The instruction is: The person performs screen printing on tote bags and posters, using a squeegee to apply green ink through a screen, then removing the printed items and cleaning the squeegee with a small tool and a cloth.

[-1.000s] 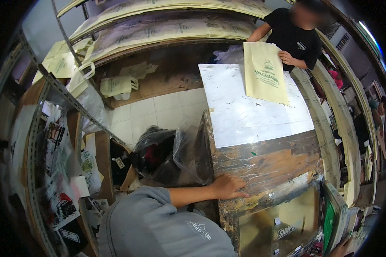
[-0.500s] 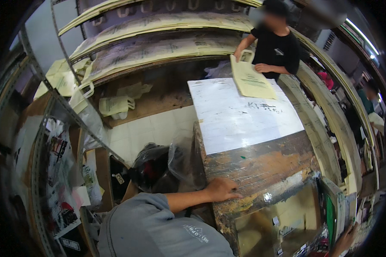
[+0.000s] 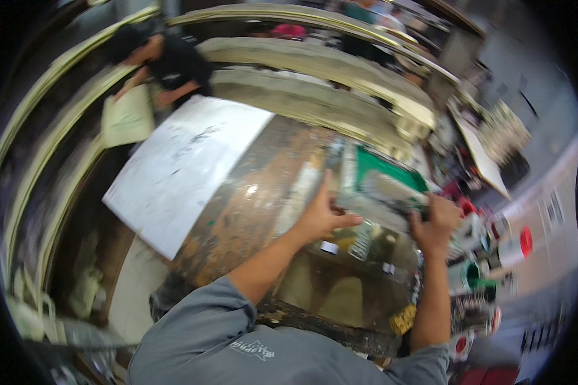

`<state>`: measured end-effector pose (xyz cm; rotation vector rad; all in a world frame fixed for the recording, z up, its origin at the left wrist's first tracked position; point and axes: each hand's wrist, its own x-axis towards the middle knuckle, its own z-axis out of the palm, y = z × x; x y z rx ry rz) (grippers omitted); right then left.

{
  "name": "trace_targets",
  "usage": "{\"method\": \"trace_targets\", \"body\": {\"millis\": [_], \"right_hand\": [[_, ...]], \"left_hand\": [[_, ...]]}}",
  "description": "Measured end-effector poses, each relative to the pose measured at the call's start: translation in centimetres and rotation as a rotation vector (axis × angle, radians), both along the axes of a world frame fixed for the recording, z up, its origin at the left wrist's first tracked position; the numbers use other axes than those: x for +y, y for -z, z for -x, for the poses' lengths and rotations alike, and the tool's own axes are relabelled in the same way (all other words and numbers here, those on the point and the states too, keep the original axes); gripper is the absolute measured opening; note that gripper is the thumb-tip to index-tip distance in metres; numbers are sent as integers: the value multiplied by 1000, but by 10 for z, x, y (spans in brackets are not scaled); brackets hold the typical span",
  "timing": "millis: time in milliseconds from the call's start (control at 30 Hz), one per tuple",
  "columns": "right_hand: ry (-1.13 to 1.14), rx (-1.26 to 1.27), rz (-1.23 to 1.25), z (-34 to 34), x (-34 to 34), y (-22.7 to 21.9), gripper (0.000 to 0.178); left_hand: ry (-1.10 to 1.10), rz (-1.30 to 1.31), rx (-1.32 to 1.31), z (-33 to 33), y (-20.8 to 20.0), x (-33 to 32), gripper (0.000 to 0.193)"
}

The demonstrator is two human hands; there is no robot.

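A screen-printing frame (image 3: pixel 349 176) with a green mesh is tilted at the far right side of the worktable. My right hand (image 3: pixel 438 221) is closed around its right end, thumb toward the near side. At the frame's left end is my left hand (image 3: pixel 321 215), thumb and fingers spread apart; blur hides whether it touches the frame. Beneath my hands, a glassy panel (image 3: pixel 321 276) is set into the worktable (image 3: pixel 253 183), with small white tabs and dark lettering on it. The farther part of the table carries a white sheet (image 3: pixel 173 173) with dark smudges.
Across the table a person (image 3: pixel 183 67) in black holds a cream bag (image 3: pixel 128 119). Racks (image 3: pixel 302 54) with cream sheets line the far side and left. Several cans and tubs (image 3: pixel 465 276) crowd the area beyond my right arm. Pale floor tiles (image 3: pixel 138 276) show at left.
My view has swung right. Both my hands have come to the green-meshed frame, which stood upright by the table's right edge. The other person has lifted the cream bag off the white sheet.
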<state>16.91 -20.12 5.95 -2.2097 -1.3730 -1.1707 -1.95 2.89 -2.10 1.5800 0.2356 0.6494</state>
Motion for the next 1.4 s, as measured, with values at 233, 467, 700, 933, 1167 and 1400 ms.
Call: {"method": "trace_targets", "body": {"millis": [233, 467, 700, 933, 1167, 1400], "right_hand": [[31, 434, 388, 31, -24, 40, 64], [61, 521, 468, 13, -22, 66, 68], [36, 488, 352, -5, -23, 44, 66], [22, 601, 505, -12, -22, 28, 67], [39, 600, 569, 20, -27, 56, 64], [115, 423, 500, 36, -30, 82, 64]], "left_hand": [[-148, -140, 98, 21, 112, -33, 104], [-303, -610, 157, 34, 136, -38, 117], [-289, -511, 119, 30, 133, -38, 114], [-274, -433, 139, 29, 132, -40, 116], [-249, -398, 132, 28, 142, -39, 117], [-165, -317, 200, 35, 138, -39, 114]]}}
